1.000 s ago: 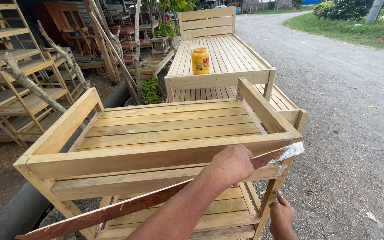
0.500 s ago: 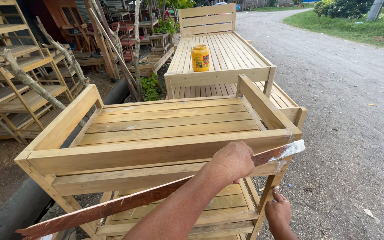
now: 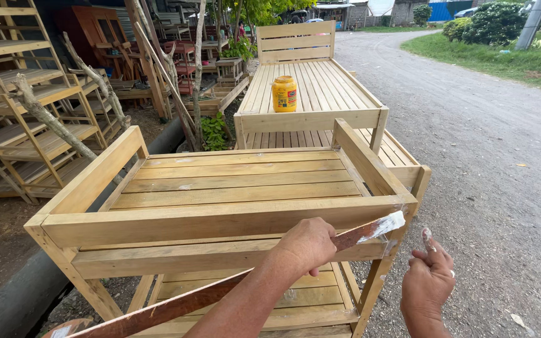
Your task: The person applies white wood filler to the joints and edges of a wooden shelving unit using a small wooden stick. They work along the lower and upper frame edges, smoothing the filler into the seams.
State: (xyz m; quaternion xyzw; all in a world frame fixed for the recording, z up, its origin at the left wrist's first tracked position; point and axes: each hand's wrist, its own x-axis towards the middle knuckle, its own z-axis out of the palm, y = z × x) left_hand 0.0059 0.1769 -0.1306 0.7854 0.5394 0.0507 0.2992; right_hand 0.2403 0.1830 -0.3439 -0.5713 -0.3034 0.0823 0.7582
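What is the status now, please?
Left hand grips long wooden stick, pale-coated tip at shelf rail. Right hand empty, open. Nothing in the way.

A yellow jar (image 3: 284, 94) with a yellow lid is standing upright on the slats of a pale wooden bed frame (image 3: 320, 81), near its near end rail. The bed's slatted headboard (image 3: 295, 41) is rising at the far end. Stacked wooden shelf racks (image 3: 17, 106) are filling the left side, with rough bare branches (image 3: 51, 122) leaning across them. A small green plant (image 3: 213, 131) is growing at the ground between the racks and the bed. A grey gravel road (image 3: 496, 163) is running along the right, curving away past a grass verge (image 3: 502, 59) and a dark green bush (image 3: 493, 22).
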